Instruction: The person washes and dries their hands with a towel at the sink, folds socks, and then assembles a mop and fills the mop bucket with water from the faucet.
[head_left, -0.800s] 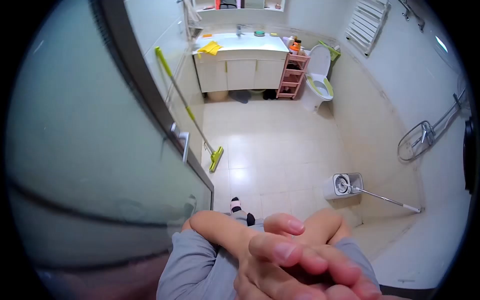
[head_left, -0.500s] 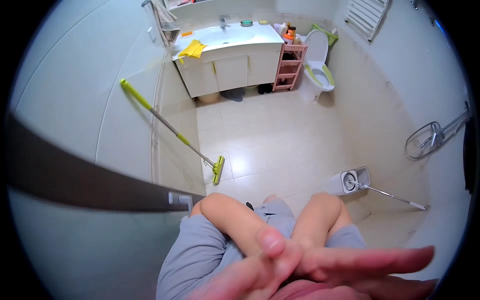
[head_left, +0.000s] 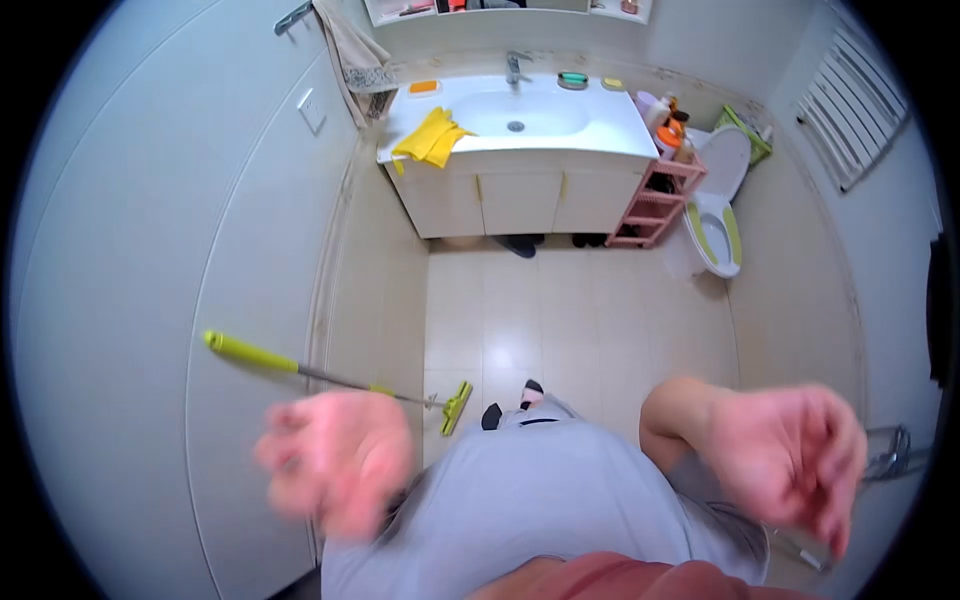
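Observation:
My left hand (head_left: pixel 342 458) is raised at the left of the view, blurred, palm showing and fingers loosely curled with nothing in them. Nearest to it in the picture is a lime-green floor mop (head_left: pixel 245 351), its handle leaning along the left wall and its head on the tiles. At the right, my right hand (head_left: pixel 785 455) also hangs in the air, palm up, fingers bent and apart, holding nothing. Yellow rubber gloves (head_left: pixel 432 138) lie on the left end of the white washbasin counter (head_left: pixel 590 142).
A pink rack (head_left: pixel 655 207) with bottles on top stands between the vanity and the toilet (head_left: pixel 714 232), whose lid is up. Soap dishes sit along the counter's back. A towel (head_left: pixel 355 62) hangs at the left wall; a white towel radiator (head_left: pixel 853 105) is at the right.
My hands were crossed together in front of me; now they are apart, one at each side. The view has shifted closer to the washbasin, and the mop bucket is out of sight.

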